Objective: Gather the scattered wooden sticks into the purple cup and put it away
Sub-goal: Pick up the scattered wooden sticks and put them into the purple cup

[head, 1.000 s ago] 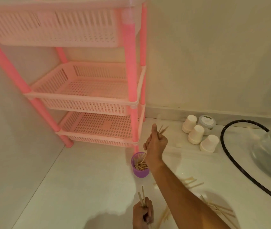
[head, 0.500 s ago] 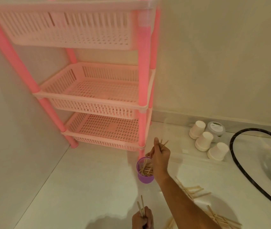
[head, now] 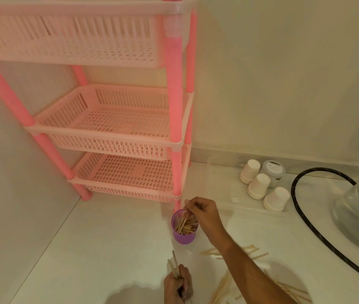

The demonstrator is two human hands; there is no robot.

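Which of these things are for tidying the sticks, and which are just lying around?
For the job:
- purple cup with sticks inside
- right hand at its rim
- left hand holding held sticks
- loose sticks
- pink rack, maybe where the cup goes

Just lying about:
- white paper cups
- grey tub
- black hose

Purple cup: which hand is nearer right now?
Right. The right hand is over the rim of the purple cup; the left hand, gripping sticks, is nearer the camera, apart from it.
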